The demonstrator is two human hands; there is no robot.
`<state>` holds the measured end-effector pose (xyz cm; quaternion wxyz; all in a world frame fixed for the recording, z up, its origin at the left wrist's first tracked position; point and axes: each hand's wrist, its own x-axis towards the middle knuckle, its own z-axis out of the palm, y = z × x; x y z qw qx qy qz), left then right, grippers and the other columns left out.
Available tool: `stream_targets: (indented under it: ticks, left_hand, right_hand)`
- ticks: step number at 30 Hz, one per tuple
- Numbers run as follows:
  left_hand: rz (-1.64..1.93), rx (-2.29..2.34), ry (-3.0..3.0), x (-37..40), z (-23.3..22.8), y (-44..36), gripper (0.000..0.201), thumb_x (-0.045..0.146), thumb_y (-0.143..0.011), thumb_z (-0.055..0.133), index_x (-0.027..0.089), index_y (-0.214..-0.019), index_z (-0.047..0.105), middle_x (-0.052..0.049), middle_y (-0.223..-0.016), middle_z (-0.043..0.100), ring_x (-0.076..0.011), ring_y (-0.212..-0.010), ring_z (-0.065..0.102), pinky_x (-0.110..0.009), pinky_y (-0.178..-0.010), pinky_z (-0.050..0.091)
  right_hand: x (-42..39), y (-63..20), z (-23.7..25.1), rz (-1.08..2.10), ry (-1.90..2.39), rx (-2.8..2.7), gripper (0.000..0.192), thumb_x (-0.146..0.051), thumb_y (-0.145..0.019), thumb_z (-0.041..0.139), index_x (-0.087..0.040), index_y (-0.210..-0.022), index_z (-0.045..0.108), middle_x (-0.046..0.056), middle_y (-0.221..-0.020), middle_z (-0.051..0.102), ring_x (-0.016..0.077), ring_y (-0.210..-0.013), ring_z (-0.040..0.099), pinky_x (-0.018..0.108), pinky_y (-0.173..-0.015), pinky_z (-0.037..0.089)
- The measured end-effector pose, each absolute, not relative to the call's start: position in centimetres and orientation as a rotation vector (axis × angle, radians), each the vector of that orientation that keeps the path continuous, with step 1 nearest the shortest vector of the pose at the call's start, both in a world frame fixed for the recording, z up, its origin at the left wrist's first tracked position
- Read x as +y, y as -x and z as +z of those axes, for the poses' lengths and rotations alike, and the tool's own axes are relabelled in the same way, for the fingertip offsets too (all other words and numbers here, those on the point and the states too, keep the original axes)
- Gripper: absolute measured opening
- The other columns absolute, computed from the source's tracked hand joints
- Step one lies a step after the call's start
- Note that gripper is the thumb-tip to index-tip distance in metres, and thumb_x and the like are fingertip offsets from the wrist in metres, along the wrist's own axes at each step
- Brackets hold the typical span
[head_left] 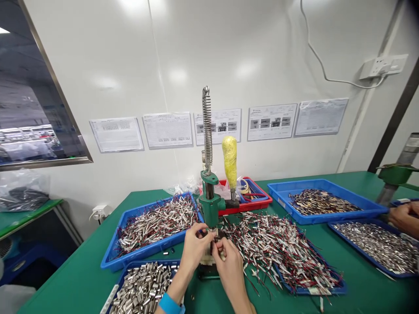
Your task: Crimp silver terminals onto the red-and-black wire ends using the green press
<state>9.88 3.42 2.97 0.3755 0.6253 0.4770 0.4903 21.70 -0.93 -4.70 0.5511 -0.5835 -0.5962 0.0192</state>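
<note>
**Both hands at the press base, small part between fingertips**

At 7 o'clock, your tray of metal sleeves (144,285): short, shiny, smooth cylinders, likely slippery. Your left hand (195,247) and right hand (230,261) meet under the green hand press (209,203), fingers pinched nearly closed on a small wired piece (214,241); details too small to tell. It looks light with limp leads; grip the rigid metal end. At 3 o'clock, the loose wired pieces (278,248) tangle.

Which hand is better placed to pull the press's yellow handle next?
Probably the right hand: the yellow handle stands up and to the right of the green press, nearer it than the left hand.
</note>
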Motion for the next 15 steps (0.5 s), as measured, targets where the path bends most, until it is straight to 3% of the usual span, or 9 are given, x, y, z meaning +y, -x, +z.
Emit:
stream_targets:
  ticks: [9, 13, 15]
  left_hand:
    - [1.292, 1.207, -1.52, 3.2, 2.4, -10.5, 0.033, 0.047, -0.069, 0.079, 0.016, -0.065, 0.071, 0.005, -0.06, 0.045, -0.0118, -0.061, 0.039, -0.025, -0.059, 0.033]
    - [1.254, 1.177, -1.538, 3.2, 2.5, -10.3, 0.032, 0.044, -0.072, 0.078, 0.015, -0.061, 0.07, 0.005, -0.056, 0.044, -0.0112, -0.059, 0.037, -0.025, -0.057, 0.03]
    - [1.232, 1.165, -1.549, 3.1, 2.6, -9.8, 0.028, 0.041, -0.072, 0.079, 0.014, -0.069, 0.075, 0.004, -0.06, 0.049, -0.0113, -0.061, 0.04, -0.025, -0.058, 0.032]
  right_hand:
    - [-2.3, -21.7, -3.1, 0.196, 1.326, -1.29, 0.024, -0.037, -0.1, 0.05, -0.024, -0.082, 0.058, 0.001, -0.081, 0.06, 0.0176, -0.074, 0.057, 0.028, -0.067, 0.044]
    - [-2.1, -23.9, 0.3, 0.172, 1.273, -1.076, 0.029, -0.044, -0.101, 0.044, -0.022, -0.094, 0.061, 0.004, -0.091, 0.063, 0.0193, -0.081, 0.058, 0.031, -0.073, 0.045]
    - [-0.7, -26.1, 3.1, 0.133, 1.235, -0.971, 0.034, -0.049, -0.101, 0.042, -0.021, -0.097, 0.062, 0.006, -0.095, 0.065, 0.0201, -0.086, 0.06, 0.033, -0.078, 0.046]
